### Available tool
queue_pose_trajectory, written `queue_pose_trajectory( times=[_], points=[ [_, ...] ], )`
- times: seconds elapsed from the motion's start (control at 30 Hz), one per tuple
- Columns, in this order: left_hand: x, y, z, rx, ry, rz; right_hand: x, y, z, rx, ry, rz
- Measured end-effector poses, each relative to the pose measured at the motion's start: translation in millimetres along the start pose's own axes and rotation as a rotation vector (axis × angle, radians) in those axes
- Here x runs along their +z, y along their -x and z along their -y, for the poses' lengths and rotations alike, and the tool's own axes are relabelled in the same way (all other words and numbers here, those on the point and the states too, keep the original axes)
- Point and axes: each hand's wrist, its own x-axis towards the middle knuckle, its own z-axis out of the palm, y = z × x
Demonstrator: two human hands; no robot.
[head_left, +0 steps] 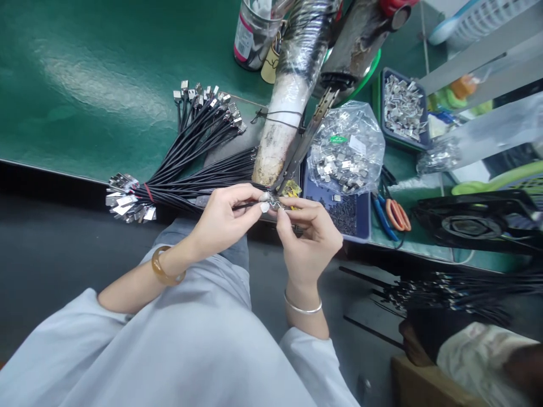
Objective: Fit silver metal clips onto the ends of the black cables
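My left hand (pixel 223 217) is closed in a pinch on the end of a thin black cable (pixel 246 206) at the front edge of the green bench. My right hand (pixel 307 234) is closed too, its fingertips pinching a small metal connector shell (pixel 275 203) against that cable end. The two hands meet just below the tip of a wrapped, tape-covered tool (pixel 288 107) that slopes down from the top. A bundle of black cables with metal plugs (pixel 186 164) fans out to the left, tied with a red band.
A clear bag of metal shells (pixel 345 150) lies on a blue tray (pixel 360 217) beside my right hand. Another blue tray of shells (pixel 403 107) stands behind. Orange-handled pliers (pixel 396 215), a jar (pixel 254 34) and a black fan (pixel 475 223) are nearby. More cables (pixel 458 291) lie at lower right.
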Motion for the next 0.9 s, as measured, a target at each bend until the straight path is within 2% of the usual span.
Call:
queue_pose_trajectory(
  times=[0.17, 0.37, 0.5, 0.67, 0.73, 0.9],
  points=[
    [4.2, 1.1, 2.0, -0.042, 0.066, -0.027, 2.9, 0.4, -2.7, -0.005, 0.011, 0.01],
    [5.6, 0.7, 4.0, -0.036, -0.007, -0.06, 4.6, 0.6, -6.0, -0.057, 0.05, -0.007],
    [6.0, 0.5, 3.8, 0.02, -0.113, -0.075, 5.3, -2.8, -6.7, -0.067, 0.055, -0.016],
    [6.6, 1.1, 2.1, 0.172, -0.238, -0.098, 5.1, -6.5, -4.6, -0.177, 0.12, -0.049],
    [6.4, 1.9, 2.8, 0.193, -0.257, -0.097, 3.9, -5.7, -4.3, -0.224, 0.162, -0.038],
    [5.7, 4.4, 4.8, 0.098, -0.245, -0.069, -0.6, -0.8, -6.6, -0.292, 0.241, 0.007]
  ],
)
